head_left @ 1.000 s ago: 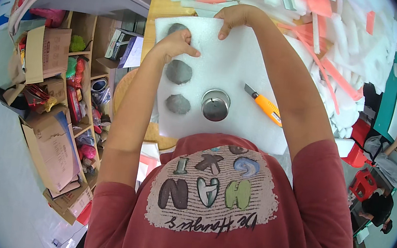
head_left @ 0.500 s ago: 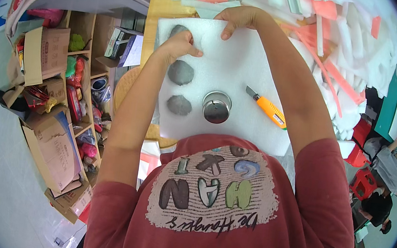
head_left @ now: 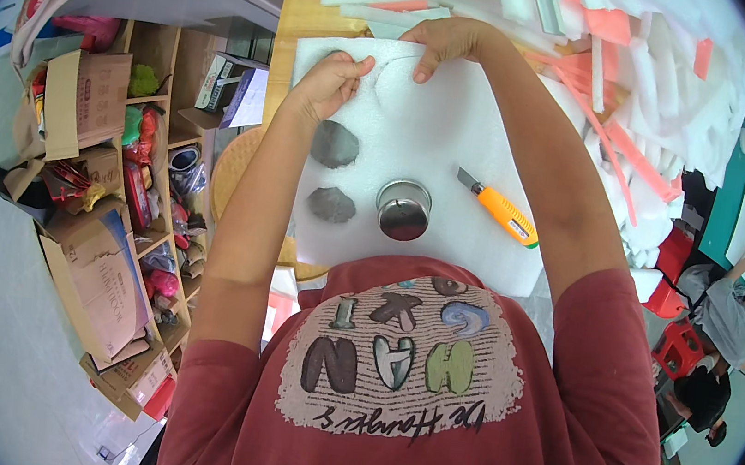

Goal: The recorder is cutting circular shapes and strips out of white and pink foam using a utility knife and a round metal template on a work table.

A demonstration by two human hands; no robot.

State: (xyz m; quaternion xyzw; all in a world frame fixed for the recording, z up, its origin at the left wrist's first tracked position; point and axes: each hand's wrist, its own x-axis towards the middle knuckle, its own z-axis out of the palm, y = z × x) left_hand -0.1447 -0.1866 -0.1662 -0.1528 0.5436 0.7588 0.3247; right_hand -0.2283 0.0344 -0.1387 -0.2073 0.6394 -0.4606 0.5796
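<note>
your white foam sheet [head_left: 460, 122] lies on the wooden table [head_left: 298, 14], and both hands are at its far side. your right hand [head_left: 447, 45] grips the far edge, thumb on top and the other fingers going over that edge; your left hand [head_left: 327, 86] is closed in near the far left corner, thumb against the curled fingers, and i can't tell whether foam is pinched there. to handle the sheet well, press with broad finger pads rather than tips, since soft foam probably dents or tears, and support it near any curved line before pulling. go gently: the open metal cylinder [head_left: 406, 198] stands toward the near edge and could slide if the sheet tilts. the orange utility knife [head_left: 505, 216] lies right of it with its blade out, near your right forearm [head_left: 553, 162]; drawing the blade in would be safer.

the fingers beyond the far edge are hidden. your left hand covers part of the left edge, above two dark round patches [head_left: 335, 145]; whether they are holes or discs is unclear. the faint curved line [head_left: 377, 92] between your hands could be a cut or a crease. your shirt hides part of the near edge.
</note>
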